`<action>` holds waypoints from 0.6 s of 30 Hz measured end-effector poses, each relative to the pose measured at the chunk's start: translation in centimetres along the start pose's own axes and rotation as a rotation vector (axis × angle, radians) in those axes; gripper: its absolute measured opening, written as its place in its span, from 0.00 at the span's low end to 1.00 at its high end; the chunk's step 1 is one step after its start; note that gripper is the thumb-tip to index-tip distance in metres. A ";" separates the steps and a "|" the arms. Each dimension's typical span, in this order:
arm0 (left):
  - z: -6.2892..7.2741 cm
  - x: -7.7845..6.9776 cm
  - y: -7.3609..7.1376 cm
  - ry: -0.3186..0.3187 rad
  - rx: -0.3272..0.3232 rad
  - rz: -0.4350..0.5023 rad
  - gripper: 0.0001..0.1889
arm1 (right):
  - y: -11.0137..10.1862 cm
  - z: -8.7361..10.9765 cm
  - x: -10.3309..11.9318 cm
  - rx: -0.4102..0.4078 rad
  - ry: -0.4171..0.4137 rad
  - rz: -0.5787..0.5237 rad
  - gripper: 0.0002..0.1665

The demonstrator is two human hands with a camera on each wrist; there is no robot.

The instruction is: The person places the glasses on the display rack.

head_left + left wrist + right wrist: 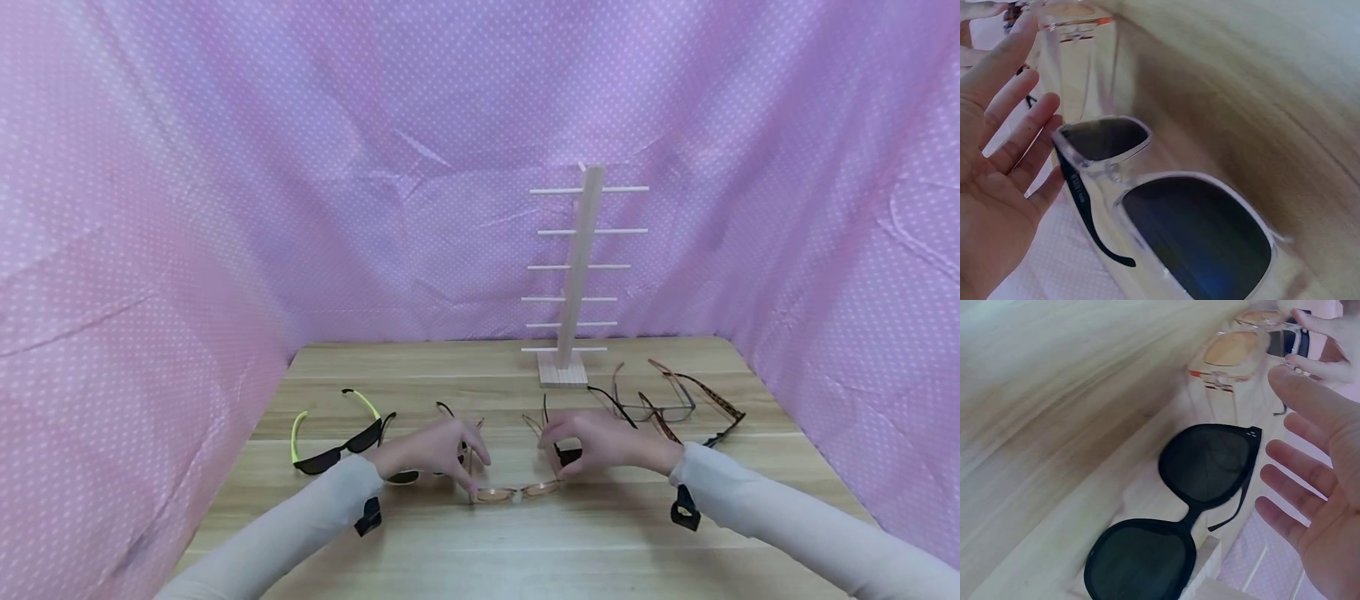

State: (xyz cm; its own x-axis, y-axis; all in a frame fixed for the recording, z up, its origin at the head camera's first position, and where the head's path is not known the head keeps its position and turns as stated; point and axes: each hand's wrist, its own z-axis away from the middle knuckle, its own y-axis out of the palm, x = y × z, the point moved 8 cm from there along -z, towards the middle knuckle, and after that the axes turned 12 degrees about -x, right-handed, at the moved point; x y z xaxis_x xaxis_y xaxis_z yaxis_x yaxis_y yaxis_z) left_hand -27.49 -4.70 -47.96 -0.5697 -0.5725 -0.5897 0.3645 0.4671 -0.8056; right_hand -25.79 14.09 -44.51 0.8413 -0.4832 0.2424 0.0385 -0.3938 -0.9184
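A pair of glasses with pale orange-tinted lenses (495, 495) lies on the table, its temples pointing away from me. My left hand (431, 450) is at its left end and my right hand (600, 443) at its right end, thumbs close to the hinges; contact cannot be told. In the left wrist view the left fingers are spread, beside clear-framed sunglasses (1197, 231) with dark lenses. Black sunglasses (1204, 462) lie beside the spread right fingers in the right wrist view. Both hands partly cover these neighbouring sunglasses in the head view.
Sunglasses with yellow-green temples (318, 462) lie on the left. Clear-lensed glasses (678, 412) and tortoiseshell-patterned glasses (723, 407) are at right. Behind stands a wooden rack (581, 267) with several crossbars. Pink dotted cloth (420, 250) surrounds the wooden table (420, 367).
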 end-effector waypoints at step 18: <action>0.2 -0.7 -0.1 0.117 0.018 -0.040 0.06 | 0.9 -0.1 1.0 -0.019 -0.111 -0.004 0.12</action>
State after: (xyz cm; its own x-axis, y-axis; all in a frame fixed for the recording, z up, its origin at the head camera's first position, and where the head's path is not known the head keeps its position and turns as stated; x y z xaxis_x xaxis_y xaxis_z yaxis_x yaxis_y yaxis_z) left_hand -26.95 -4.51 -47.43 -0.6660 -0.5073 -0.5469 0.3520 0.4327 -0.8300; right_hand -24.99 13.13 -45.04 0.8958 -0.3923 0.2090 0.0324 -0.4112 -0.9110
